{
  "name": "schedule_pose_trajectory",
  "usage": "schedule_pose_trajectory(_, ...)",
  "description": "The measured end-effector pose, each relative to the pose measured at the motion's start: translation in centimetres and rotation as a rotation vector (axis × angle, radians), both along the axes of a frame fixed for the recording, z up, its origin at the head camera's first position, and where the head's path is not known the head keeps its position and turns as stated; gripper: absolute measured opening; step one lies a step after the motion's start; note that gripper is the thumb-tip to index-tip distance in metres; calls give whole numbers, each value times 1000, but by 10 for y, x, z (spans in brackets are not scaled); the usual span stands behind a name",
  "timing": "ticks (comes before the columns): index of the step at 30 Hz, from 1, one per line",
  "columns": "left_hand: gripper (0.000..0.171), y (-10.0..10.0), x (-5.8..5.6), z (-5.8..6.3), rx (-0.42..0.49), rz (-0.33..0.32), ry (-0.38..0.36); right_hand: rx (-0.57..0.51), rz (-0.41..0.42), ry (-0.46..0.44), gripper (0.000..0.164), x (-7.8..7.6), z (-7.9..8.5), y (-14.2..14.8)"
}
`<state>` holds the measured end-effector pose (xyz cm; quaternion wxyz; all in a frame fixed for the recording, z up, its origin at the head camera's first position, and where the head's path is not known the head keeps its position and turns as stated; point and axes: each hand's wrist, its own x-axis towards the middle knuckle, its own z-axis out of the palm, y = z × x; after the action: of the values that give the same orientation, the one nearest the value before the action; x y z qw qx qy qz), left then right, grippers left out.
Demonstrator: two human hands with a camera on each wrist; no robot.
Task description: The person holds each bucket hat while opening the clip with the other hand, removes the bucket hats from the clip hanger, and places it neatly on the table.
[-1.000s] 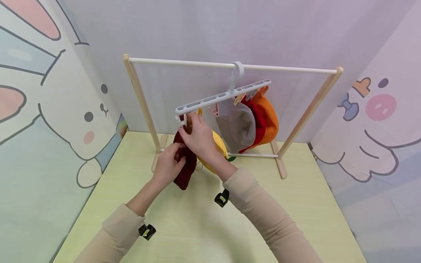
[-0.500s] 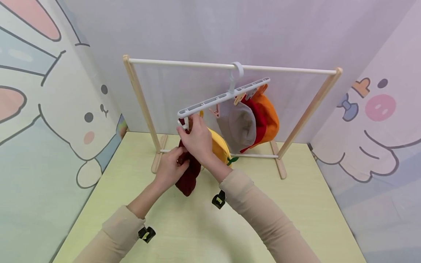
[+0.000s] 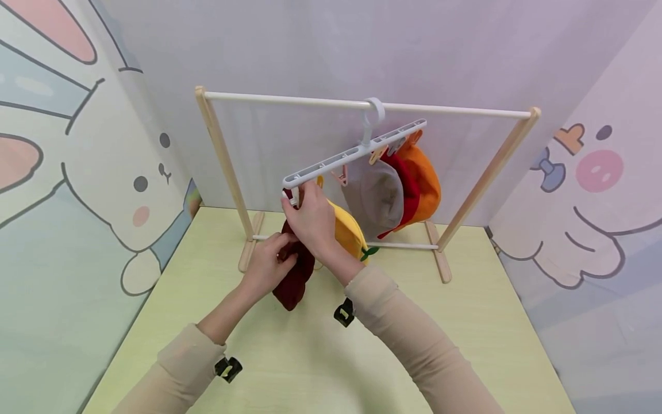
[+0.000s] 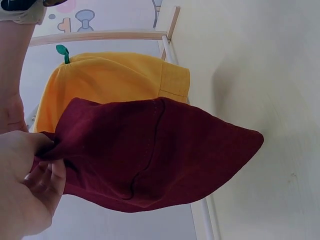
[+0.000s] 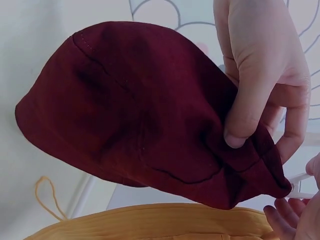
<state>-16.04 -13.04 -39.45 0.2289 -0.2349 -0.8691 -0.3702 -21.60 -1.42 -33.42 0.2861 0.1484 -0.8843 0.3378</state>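
Note:
My left hand (image 3: 269, 261) pinches the cloth of a maroon bucket hat (image 4: 145, 155) between thumb and fingers. Its crown hangs down toward the table in the head view. My right hand (image 3: 312, 221) holds a white clip (image 3: 293, 198) at the near left end of the grey hanger (image 3: 357, 152). In the right wrist view, a corner of the hat meets the clip (image 5: 300, 185); whether the clip bites the cloth, I cannot tell. Just behind the maroon hat hangs a yellow hat (image 4: 105, 75) with a green sprout, partly hidden by my right hand in the head view.
The hanger hooks over the white rail of a wooden-ended rack (image 3: 289, 99). A grey hat (image 3: 374, 192), a red hat (image 3: 408, 184) and an orange hat (image 3: 426, 181) hang on its right half. A pink clip (image 3: 341, 174) hangs between the yellow and grey hats. Below is a pale table (image 3: 439, 345).
Both hands have shifted slightly right and toward me with the maroon hat. The hanger's left end has swung the same way, and more of the yellow hat shows.

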Motion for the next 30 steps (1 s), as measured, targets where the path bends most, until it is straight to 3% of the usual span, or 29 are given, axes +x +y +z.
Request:
schedule_pose_trajectory(11, 28, -2, -1, 2, -23, 25, -20, 35, 1, 80, 22, -3, -1, 3)
schedule_pose_trajectory(30, 25, 0, -3, -3, -1, 23, -19, 2, 1, 81, 15, -5, -3, 6)
